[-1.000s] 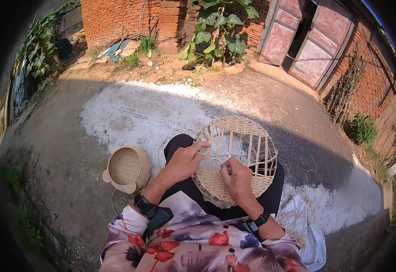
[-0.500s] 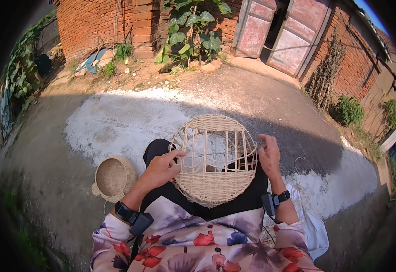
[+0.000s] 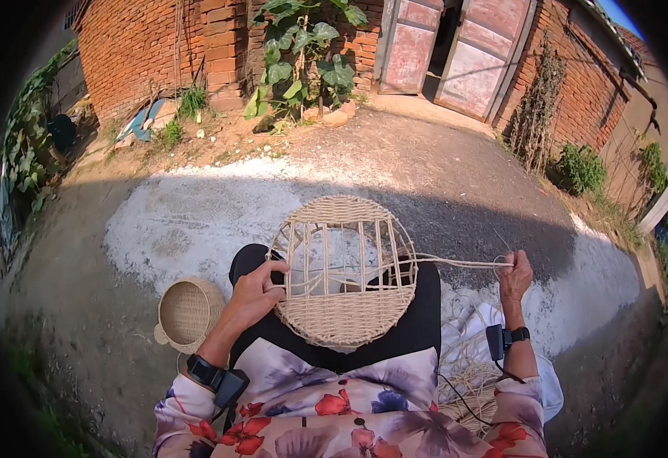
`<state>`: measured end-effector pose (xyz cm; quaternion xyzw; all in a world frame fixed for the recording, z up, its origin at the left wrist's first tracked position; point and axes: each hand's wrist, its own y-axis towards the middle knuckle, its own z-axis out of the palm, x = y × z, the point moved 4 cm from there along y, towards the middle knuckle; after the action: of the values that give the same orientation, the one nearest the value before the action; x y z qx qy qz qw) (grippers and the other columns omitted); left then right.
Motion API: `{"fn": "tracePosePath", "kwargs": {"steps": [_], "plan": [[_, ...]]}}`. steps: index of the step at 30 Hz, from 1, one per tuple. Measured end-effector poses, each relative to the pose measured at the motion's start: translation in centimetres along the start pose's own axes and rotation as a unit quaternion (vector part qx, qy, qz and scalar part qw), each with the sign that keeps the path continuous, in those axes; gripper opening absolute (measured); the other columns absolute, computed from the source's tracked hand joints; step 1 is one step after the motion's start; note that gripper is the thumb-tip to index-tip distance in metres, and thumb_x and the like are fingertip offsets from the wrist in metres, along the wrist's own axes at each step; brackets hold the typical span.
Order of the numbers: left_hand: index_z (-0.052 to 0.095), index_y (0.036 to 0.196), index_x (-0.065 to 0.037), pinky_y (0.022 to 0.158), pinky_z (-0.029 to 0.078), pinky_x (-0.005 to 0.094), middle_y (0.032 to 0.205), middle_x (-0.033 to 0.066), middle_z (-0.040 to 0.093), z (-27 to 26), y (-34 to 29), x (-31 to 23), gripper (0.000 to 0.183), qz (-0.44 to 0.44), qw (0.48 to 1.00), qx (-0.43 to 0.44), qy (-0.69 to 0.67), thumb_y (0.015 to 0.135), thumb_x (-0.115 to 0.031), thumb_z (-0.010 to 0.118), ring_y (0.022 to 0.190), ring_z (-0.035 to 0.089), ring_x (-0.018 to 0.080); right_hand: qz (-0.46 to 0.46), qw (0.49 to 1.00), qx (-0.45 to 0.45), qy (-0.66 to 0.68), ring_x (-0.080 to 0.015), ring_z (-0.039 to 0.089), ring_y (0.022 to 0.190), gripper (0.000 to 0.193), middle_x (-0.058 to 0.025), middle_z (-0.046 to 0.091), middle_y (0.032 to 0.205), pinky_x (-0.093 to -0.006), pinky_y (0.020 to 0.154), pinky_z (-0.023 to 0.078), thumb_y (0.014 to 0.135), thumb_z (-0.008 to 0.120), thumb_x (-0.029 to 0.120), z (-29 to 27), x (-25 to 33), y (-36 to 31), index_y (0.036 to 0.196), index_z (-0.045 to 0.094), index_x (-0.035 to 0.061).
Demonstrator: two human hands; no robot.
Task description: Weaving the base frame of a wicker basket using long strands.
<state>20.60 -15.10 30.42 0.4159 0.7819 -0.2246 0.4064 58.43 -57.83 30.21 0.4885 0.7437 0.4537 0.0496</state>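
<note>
A round woven basket [image 3: 347,314] of pale cord rests on my lap. Its top and lower parts are closely woven, with bare upright ribs across the middle gap. My left hand [image 3: 256,294] grips the basket's left rim, thumb and fingers closed over it. Out to the right, my right hand [image 3: 515,276] is closed on a cord [image 3: 464,264], which runs taut from the basket's right side to my fingers. A thin loose end sticks up beyond that hand.
A smaller woven basket [image 3: 189,313] stands on the ground at my left. Loose cord [image 3: 467,382] lies heaped on white cloth [image 3: 551,389] by my right thigh. Farther off are a brick wall [image 3: 143,53], climbing plants [image 3: 303,69] and a partly open metal door [image 3: 475,57].
My right hand has moved from beside the basket's right rim outward to the right, drawing the cord out straight. My left hand stays on the left rim.
</note>
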Motion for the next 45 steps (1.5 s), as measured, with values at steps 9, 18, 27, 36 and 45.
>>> {"fn": "tracePosePath", "kwargs": {"steps": [9,18,27,36,45], "plan": [[0.065,0.115,-0.012,0.058,0.047,0.0424,0.056,0.0063,0.054,-1.0,-2.0,3.0,0.037,0.025,0.937,-0.343,0.059,0.079,-0.006,0.064,0.053,0.059,0.0254,0.190,0.936,0.163,-0.248,-0.0456,0.066,0.098,0.076,-0.0246,0.070,0.099,-0.0524,0.083,0.052,0.073,0.080,0.027,-11.5,-23.9,-2.7,0.140,0.048,0.0102],[0.056,0.131,-0.011,0.065,0.048,0.0396,0.076,0.0046,0.063,-16.9,-7.9,27.1,0.057,-0.190,0.881,-0.430,-0.043,0.076,-0.010,0.071,0.065,0.060,0.0202,0.091,0.954,0.286,-0.011,-0.0379,0.067,0.070,0.061,-0.0183,0.068,0.075,-0.0480,0.066,0.051,0.082,0.074,0.020,1.1,-0.6,-11.7,0.138,0.053,0.0066],[0.064,0.127,-0.010,0.104,0.045,0.0400,0.130,0.0113,0.059,-16.9,-7.8,16.9,0.056,-0.028,0.984,-0.131,0.118,0.072,-0.012,0.077,0.122,0.054,0.0288,0.114,0.931,0.204,0.281,-0.0083,0.053,0.059,0.020,0.0000,0.056,0.064,-0.0281,0.054,0.041,0.095,0.063,0.010,-1.5,9.6,-10.6,0.113,0.065,0.0013],[0.066,0.094,-0.005,0.075,0.047,0.0458,0.081,0.0158,0.068,-2.1,-2.2,1.0,0.021,0.119,0.975,-0.032,0.184,0.094,-0.026,0.065,0.081,0.065,0.0357,0.170,0.865,0.260,0.394,-0.0026,0.050,0.062,0.013,0.0055,0.058,0.072,-0.0198,0.055,0.039,0.099,0.063,0.014,1.3,12.3,-12.7,0.095,0.069,0.0027],[0.060,0.089,-0.002,0.061,0.047,0.0495,0.073,0.0232,0.063,-13.4,-6.5,13.7,0.023,0.067,0.940,-0.195,0.271,0.097,-0.024,0.063,0.071,0.064,0.0425,0.178,0.864,0.271,0.385,-0.0030,0.049,0.062,0.017,0.0055,0.053,0.070,-0.0207,0.055,0.038,0.099,0.064,0.016,0.8,10.1,-13.4,0.109,0.068,0.0025]]}}
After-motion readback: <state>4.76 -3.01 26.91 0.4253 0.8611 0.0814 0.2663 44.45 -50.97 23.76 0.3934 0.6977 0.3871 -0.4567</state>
